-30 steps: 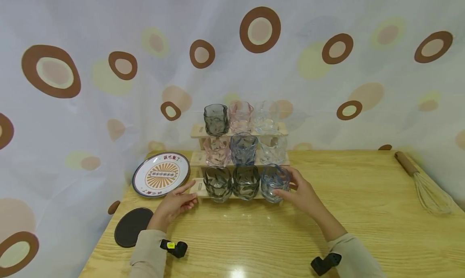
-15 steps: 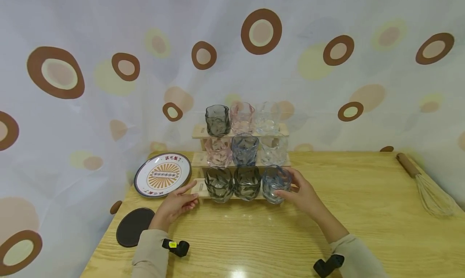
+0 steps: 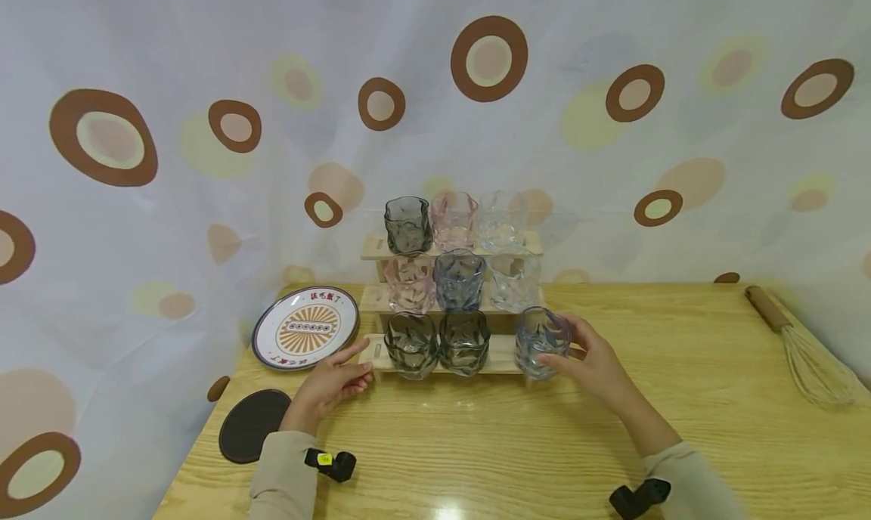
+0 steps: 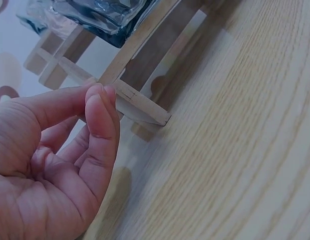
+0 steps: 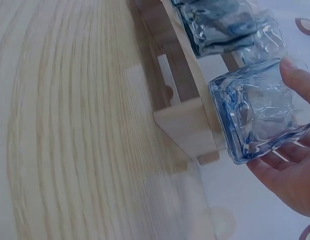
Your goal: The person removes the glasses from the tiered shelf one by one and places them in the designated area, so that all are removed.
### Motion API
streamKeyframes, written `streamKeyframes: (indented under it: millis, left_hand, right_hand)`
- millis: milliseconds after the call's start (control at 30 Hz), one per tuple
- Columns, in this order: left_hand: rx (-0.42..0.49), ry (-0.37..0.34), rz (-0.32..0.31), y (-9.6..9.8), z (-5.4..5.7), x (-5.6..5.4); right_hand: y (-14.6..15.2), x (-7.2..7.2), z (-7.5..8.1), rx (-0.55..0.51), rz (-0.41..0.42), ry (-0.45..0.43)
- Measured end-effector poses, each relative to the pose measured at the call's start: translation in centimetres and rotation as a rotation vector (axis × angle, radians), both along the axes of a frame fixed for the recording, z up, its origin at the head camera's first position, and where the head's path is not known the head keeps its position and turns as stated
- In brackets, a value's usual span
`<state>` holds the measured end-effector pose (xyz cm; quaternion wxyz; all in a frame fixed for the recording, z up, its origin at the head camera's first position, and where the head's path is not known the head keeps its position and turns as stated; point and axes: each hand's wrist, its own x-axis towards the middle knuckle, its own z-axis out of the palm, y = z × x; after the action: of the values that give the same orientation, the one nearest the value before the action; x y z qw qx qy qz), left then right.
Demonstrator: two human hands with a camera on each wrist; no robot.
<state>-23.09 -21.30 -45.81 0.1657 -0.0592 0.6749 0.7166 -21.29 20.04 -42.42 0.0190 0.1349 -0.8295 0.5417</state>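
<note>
My right hand (image 3: 595, 365) grips a pale blue glass (image 3: 543, 342) between thumb and fingers. The glass is at the right end of the bottom step of a three-step wooden rack (image 3: 502, 346), partly past its edge in the right wrist view. My left hand (image 3: 330, 384) pinches the left end of that step with thumb and forefinger, near the frame's corner in the left wrist view. Two dark grey glasses, a left one (image 3: 411, 345) and a right one (image 3: 464, 342), stand on the same step. The middle step bears a pink glass (image 3: 410, 282), a blue glass (image 3: 460, 280) and a clear one (image 3: 515, 280).
On the top step stand a grey glass (image 3: 407, 225), a pink glass (image 3: 454, 221) and a clear glass (image 3: 503, 221). A patterned plate (image 3: 306, 327) and a black round mat (image 3: 255, 425) lie left. A whisk (image 3: 803, 346) lies far right on the wooden table (image 3: 442, 444).
My right hand has moved to the right with the pale blue glass, opening a gap beside the dark grey glass. My left hand has stayed at the rack's end.
</note>
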Motion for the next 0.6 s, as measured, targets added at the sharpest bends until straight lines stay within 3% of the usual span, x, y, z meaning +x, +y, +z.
streamKeyframes:
  millis: [600]
  left_hand:
    - [0.020,-0.012,-0.003,0.0,-0.3,-0.3]
  right_hand:
    - [4.6,-2.6,-0.5,0.089,-0.140,0.029]
